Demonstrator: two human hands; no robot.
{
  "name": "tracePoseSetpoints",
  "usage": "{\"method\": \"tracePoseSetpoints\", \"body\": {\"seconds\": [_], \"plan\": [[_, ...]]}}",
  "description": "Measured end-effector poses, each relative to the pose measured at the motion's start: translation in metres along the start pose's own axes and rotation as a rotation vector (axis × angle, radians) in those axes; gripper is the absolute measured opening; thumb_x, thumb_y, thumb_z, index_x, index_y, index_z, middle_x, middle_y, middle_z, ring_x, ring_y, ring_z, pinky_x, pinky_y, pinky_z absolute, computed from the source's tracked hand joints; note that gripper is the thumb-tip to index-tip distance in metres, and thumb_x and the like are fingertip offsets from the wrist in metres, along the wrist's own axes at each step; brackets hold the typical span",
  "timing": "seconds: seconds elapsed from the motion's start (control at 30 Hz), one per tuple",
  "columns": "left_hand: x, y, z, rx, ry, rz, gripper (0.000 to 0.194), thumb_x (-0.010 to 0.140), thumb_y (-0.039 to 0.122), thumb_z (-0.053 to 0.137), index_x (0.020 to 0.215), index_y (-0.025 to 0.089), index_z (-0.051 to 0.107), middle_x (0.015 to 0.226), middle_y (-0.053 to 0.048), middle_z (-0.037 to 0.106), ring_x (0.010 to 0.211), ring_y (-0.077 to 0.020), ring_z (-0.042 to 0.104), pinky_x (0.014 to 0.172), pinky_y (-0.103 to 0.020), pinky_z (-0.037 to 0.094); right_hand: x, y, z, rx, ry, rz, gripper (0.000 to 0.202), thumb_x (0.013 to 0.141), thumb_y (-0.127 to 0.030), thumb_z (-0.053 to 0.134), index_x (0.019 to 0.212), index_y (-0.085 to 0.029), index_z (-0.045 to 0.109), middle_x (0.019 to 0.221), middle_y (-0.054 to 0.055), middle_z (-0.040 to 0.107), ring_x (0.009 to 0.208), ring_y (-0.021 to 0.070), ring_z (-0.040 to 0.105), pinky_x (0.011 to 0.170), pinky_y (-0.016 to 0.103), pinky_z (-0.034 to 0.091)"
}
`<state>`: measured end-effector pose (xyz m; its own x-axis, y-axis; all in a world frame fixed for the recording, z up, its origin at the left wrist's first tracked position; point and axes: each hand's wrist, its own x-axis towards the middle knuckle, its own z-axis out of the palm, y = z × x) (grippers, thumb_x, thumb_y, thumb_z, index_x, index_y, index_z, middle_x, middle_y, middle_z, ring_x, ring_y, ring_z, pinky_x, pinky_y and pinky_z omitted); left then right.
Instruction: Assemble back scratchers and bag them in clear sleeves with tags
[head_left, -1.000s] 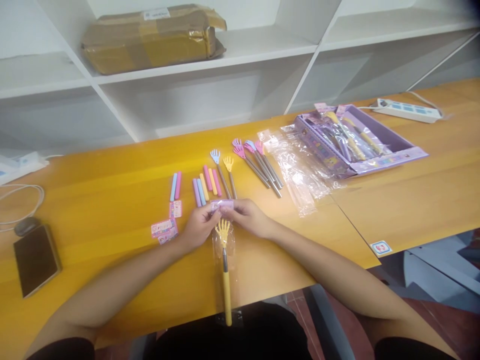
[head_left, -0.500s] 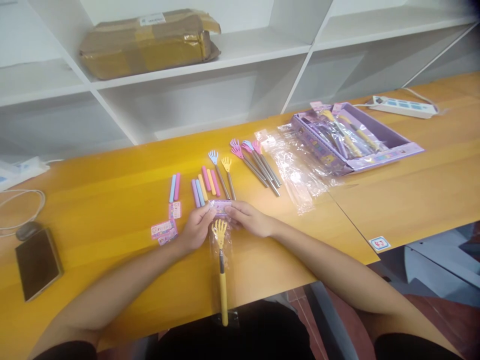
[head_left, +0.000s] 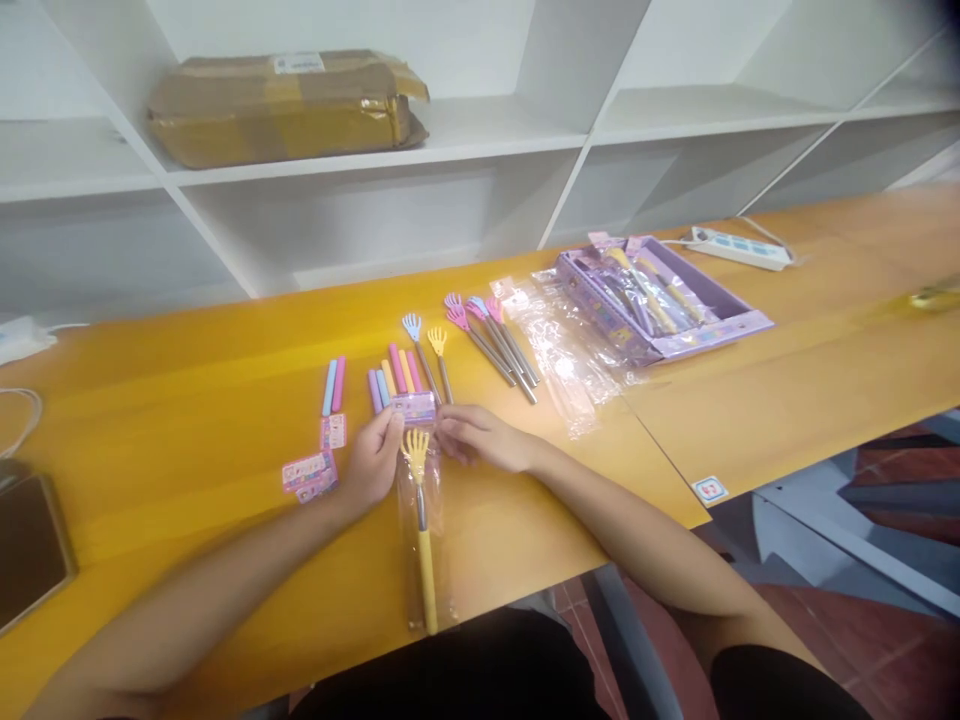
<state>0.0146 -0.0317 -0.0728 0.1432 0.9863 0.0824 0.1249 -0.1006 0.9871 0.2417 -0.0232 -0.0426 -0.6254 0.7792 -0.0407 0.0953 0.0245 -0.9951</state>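
Observation:
My left hand (head_left: 377, 455) pinches the left end of a purple printed header card (head_left: 414, 407) on a clear plastic bag (head_left: 442, 520). Inside the bag lies a yellow back scratcher (head_left: 425, 560), hand-shaped end up, handle towards me. Just off the card's right end is my right hand (head_left: 484, 437), fingers loosely bent and apart from the card. Beyond the hands lie a blue-headed scratcher rod (head_left: 412, 327), a yellow-headed rod (head_left: 437, 342) and several coloured handle sleeves (head_left: 397, 370). More cards (head_left: 309, 470) rest left of my left hand.
Several metal scratcher rods (head_left: 502, 345) lie beside empty clear bags (head_left: 574, 375). A purple display box (head_left: 712, 335) holds bagged scratchers. Behind it is a power strip (head_left: 739, 247). A dark flat device (head_left: 30, 550) lies at left; a taped carton (head_left: 285, 110) sits on the shelf.
My right hand has let go of the header card's right end and moved slightly off it. My left hand still holds the card. The camera view has shifted right.

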Motion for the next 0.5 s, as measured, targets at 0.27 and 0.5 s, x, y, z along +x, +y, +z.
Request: {"method": "tracePoseSetpoints", "body": {"seconds": [0.27, 0.5], "plan": [[0.007, 0.005, -0.005, -0.06, 0.267, 0.09, 0.05, 0.105, 0.065, 0.059, 0.08, 0.023, 0.051, 0.075, 0.001, 0.054, 0.071, -0.0166, 0.049, 0.068, -0.029, 0.043, -0.004, -0.018, 0.05, -0.175, -0.05, 0.029, 0.039, 0.098, -0.056, 0.075, 0.101, -0.019, 0.064, 0.088, -0.001, 0.065, 0.076, 0.0138, 0.056, 0.071, 0.027, 0.047], [0.013, -0.002, 0.001, -0.395, 0.05, -0.008, 0.05, 0.109, 0.064, 0.042, 0.118, 0.019, 0.063, 0.081, -0.002, 0.067, 0.056, -0.0145, 0.056, 0.049, -0.027, 0.042, -0.013, -0.009, 0.042, 0.081, 0.016, 0.079, 0.05, 0.092, -0.067, 0.078, 0.101, -0.018, 0.072, 0.098, 0.007, 0.077, 0.092, 0.0218, 0.071, 0.088, 0.037, 0.057]]}}
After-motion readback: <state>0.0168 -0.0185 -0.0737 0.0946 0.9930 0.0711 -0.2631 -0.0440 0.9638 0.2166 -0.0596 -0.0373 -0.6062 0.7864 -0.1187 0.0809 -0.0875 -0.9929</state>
